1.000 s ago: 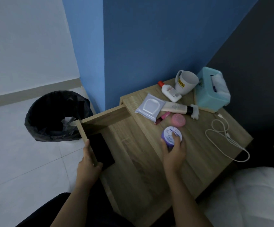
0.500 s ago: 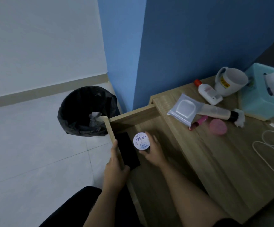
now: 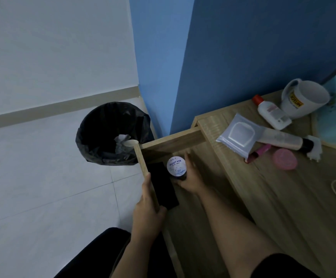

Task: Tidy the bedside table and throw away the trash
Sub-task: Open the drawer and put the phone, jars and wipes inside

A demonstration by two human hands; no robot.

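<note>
A jar [image 3: 176, 165] lidded "MOIST HYA" is gripped by the right hand [image 3: 191, 178] inside the open drawer [image 3: 173, 138], beside a black phone [image 3: 163, 187] at its front edge, which is clasped by the left hand [image 3: 148, 209].

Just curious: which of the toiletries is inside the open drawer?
The round cream jar with the white lid, gripped by the right hand; the red-capped bottle, tube and wipes pack lie on the tabletop.

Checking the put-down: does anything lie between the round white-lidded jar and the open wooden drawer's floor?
Nothing visible does. The right hand holds the round white-lidded jar inside the wooden drawer; a flat black slab lies beside it.
</note>
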